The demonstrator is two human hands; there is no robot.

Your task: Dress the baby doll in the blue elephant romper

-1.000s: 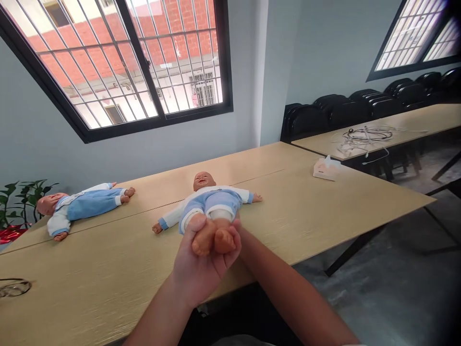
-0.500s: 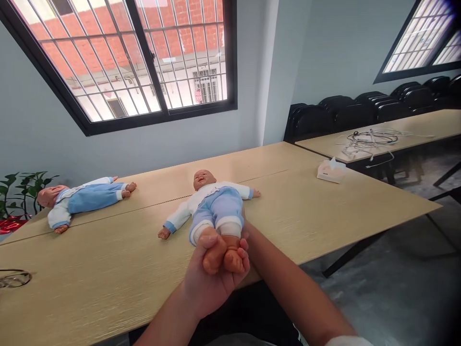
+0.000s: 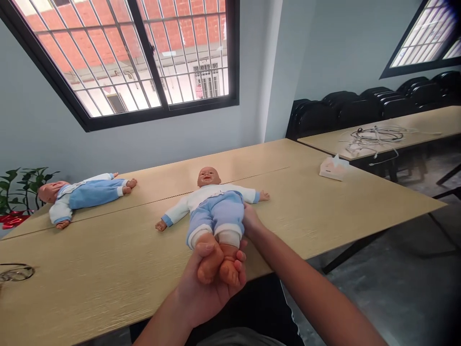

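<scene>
A baby doll [image 3: 216, 211] in a white top and light blue trousers lies on its back on the wooden table, its head away from me and both arms spread. My left hand [image 3: 212, 278] is wrapped round both of its feet from below, holding the legs together toward me. At the doll's right-hand hip, my right hand [image 3: 252, 220] reaches in against the trousers; its fingers are hidden beneath or behind the doll. Farther left lies a second baby doll [image 3: 93, 193] in similar clothes, with neither hand on it.
Eyeglasses [image 3: 17, 272] lie at the left of the table [image 3: 90, 274]. A tissue box [image 3: 333, 168] stands to the right. Tangled cables [image 3: 376, 137] rest on another table, with stacked black chairs [image 3: 319, 117] behind. A potted plant [image 3: 27, 185] is at far left.
The held doll's head has turned to face me more, and its right-side arm reaches slightly farther out. My right hand shows more at the hip. The left hand keeps its grip, slightly lower.
</scene>
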